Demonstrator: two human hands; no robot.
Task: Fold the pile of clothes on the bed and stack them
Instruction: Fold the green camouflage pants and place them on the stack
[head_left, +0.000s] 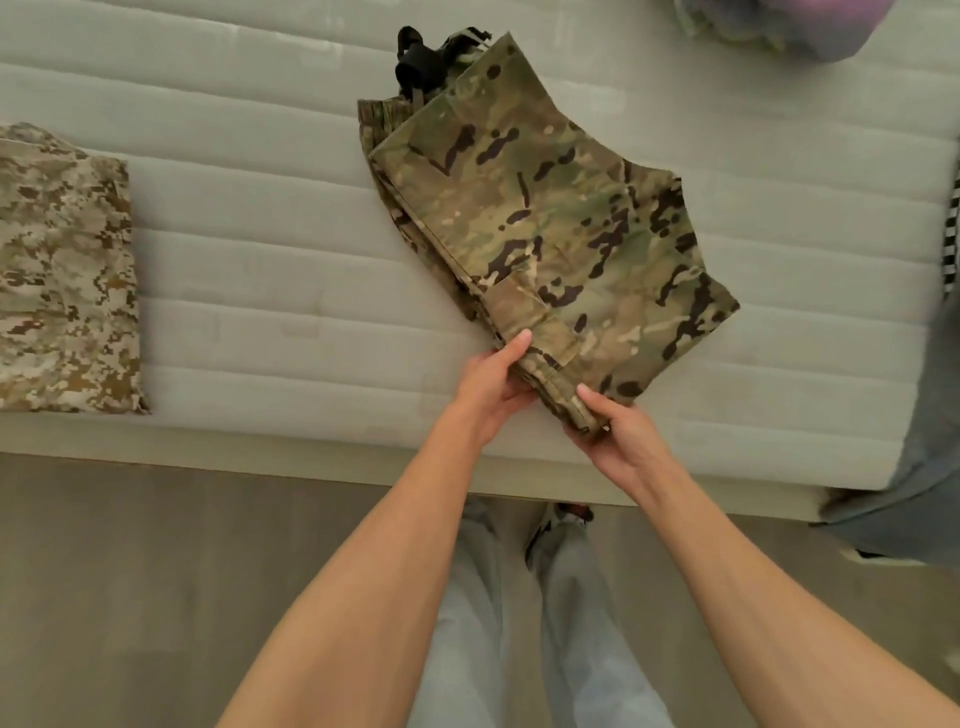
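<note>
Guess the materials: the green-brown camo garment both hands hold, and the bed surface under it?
Green-brown woodland-camouflage folded garment: looks like stiff woven cotton or a blend, matte; it holds crisp edges and flat seams where the left hand and right hand grip its near corner. Pale quilted mattress surface: soft padded textile, matte, judging by stitched channels; fibre unclear.

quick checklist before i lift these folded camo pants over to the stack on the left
1. Left hand grips the near end of the camo pants: ok.
2. Right hand grips the same end: ok.
3. Pants folded flat: mostly ok, but black straps stick out at the far end.
4. Folded tan camo garment lies flat as a base: ok.
5. Bare mattress between pants and stack: ok.
6. Fold holds when lifted from one end: cannot tell.
</note>
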